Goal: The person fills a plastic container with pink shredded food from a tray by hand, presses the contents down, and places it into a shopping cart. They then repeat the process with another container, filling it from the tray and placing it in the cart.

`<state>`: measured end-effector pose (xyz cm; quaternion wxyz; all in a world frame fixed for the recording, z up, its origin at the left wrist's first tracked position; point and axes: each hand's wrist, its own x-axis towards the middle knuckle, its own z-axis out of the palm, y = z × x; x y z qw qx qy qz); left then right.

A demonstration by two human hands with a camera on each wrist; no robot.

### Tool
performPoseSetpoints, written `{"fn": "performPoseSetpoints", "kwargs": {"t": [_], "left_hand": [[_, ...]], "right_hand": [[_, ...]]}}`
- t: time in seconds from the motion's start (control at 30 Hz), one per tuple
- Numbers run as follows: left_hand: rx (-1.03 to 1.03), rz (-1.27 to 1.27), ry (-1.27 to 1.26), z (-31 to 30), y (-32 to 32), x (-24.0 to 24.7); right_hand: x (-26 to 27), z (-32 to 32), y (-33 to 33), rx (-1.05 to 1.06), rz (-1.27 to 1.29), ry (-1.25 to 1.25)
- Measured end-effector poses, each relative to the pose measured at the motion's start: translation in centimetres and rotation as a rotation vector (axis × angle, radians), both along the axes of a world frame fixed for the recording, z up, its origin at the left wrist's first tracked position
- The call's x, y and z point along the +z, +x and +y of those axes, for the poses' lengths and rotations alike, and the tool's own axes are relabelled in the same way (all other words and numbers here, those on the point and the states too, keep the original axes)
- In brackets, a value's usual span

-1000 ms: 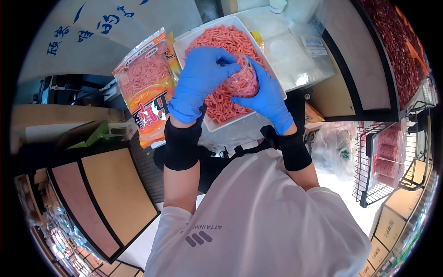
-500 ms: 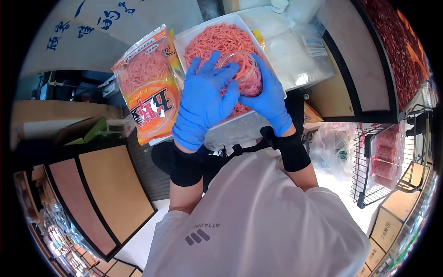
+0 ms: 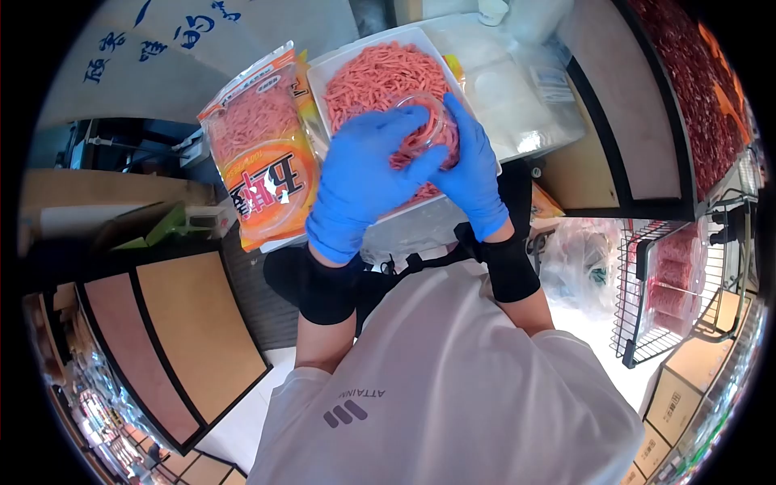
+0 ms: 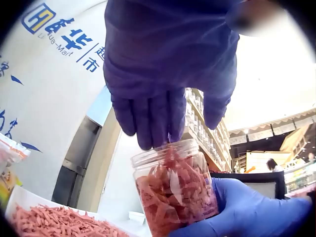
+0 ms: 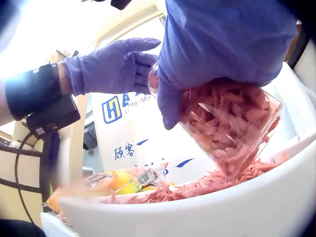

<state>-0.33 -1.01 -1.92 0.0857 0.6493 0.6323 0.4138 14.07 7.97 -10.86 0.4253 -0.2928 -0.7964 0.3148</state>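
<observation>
A clear jar (image 4: 175, 192) filled with pink shreds is tilted over the white tray (image 5: 197, 217) of loose shreds (image 3: 384, 73). My gloved right hand (image 3: 473, 170) grips the jar around its side, fingers curled about it in the right wrist view. At the jar's mouth is my gloved left hand (image 3: 364, 174), its fingers (image 4: 148, 113) extended and touching the shreds at the opening. The jar's base is partly hidden by the right hand in the left wrist view.
A printed orange bag (image 3: 267, 153) of shreds lies left of the tray. Clear plastic sheets (image 3: 513, 105) and a white cup (image 3: 492, 10) are on the right. A wire basket (image 3: 643, 283) with packs stands further right.
The left hand first drew down from the jar with fingers spread, then came back to its mouth. The jar has stayed in the right hand, shifting slightly.
</observation>
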Motion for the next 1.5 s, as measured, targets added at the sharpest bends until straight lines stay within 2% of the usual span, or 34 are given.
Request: {"fn": "performPoseSetpoints", "kwargs": {"t": [0.03, 0.1, 0.17, 0.27, 0.33, 0.37, 0.43, 0.47, 0.5, 0.57, 0.6, 0.7, 0.73, 0.77, 0.83, 0.9, 0.97, 1.0, 1.07, 1.2, 1.27, 1.37, 1.5], "left_hand": [[0.009, 0.001, 0.000, 0.1, 0.2, -0.2], [-0.012, 0.279, -0.029, 0.5, 1.0, -0.5], [-0.049, 0.252, -0.008, 0.5, 1.1, -0.7], [0.010, 0.269, 0.014, 0.0, 1.4, -0.7], [-0.032, -0.068, 0.046, -0.9, 0.8, -0.3], [-0.030, -0.066, 0.050, -1.0, 0.3, -0.5], [0.217, -0.368, 0.030, -1.1, -1.0, -1.1], [0.303, -0.488, -0.135, -1.2, -2.0, -1.0], [0.312, -0.489, -0.131, -1.2, -3.0, -2.0], [0.392, 0.177, -0.291, -1.0, -5.1, -6.5], [0.351, 0.257, -0.364, -0.9, -6.0, -9.0], [0.323, 0.387, -0.481, 0.8, -4.5, -11.5], [0.294, 0.387, -0.588, 1.2, -3.9, -11.5], [0.296, 0.392, -0.586, 1.6, -3.3, -11.6], [0.358, 0.448, -0.760, 2.0, -1.7, -10.8], [0.408, 0.518, -0.713, 2.1, -1.2, -10.6], [0.311, 0.331, -0.686, 1.7, -1.7, -11.7], [0.311, 0.329, -0.686, 1.6, -1.6, -11.8], [0.369, 0.356, -0.475, 1.1, -1.3, -11.9], [0.267, 0.216, -0.431, 1.1, -1.9, -13.2], [0.304, 0.213, -0.260, 0.9, -1.2, -13.5], [0.258, 0.096, -0.272, 1.4, -1.9, -15.0], [0.243, 0.063, -0.209, 1.7, -1.6, -14.7]], "right_hand": [[-0.7, 0.2, -0.3, 0.009, 0.012, 0.066], [-1.2, 0.3, -0.5, 0.025, 0.023, 0.133], [-1.2, -0.1, -0.4, 0.036, 0.100, 0.047], [-1.1, -0.3, 0.0, 0.056, 0.059, 0.003], [-0.7, -0.4, -0.1, 0.048, 0.073, -0.074], [-0.5, -0.5, -0.2, 0.029, 0.087, -0.160], [0.6, -0.5, -0.2, 0.018, 0.122, -0.197], [1.0, -0.5, -0.2, 0.008, 0.157, -0.235], [1.0, -0.5, -0.1, 0.017, 0.156, -0.234], [1.0, -0.1, 0.2, -0.058, 0.082, -0.200], [1.0, 0.0, 0.2, -0.053, 0.084, -0.198], [1.0, 0.0, 0.5, -0.059, 0.094, -0.163], [0.9, 0.0, 0.5, -0.060, 0.081, -0.158], [0.8, -0.1, 0.5, -0.060, 0.065, -0.155], [0.7, -0.4, 0.6, -0.069, 0.060, -0.150], [0.6, 0.0, 0.6, -0.082, 0.051, -0.140], [0.5, 0.0, 0.6, -0.089, 0.061, -0.181], [0.5, 0.1, 0.6, -0.088, 0.059, -0.181], [0.4, 0.2, 0.6, -0.080, 0.050, -0.200], [0.2, 0.0, 0.4, -0.082, 0.063, -0.188], [0.9, -0.3, 0.3, -0.035, 0.070, -0.206], [1.0, -0.3, 0.2, 0.002, 0.100, -0.184], [1.0, -0.4, 0.3, 0.008, 0.106, -0.210]]}}
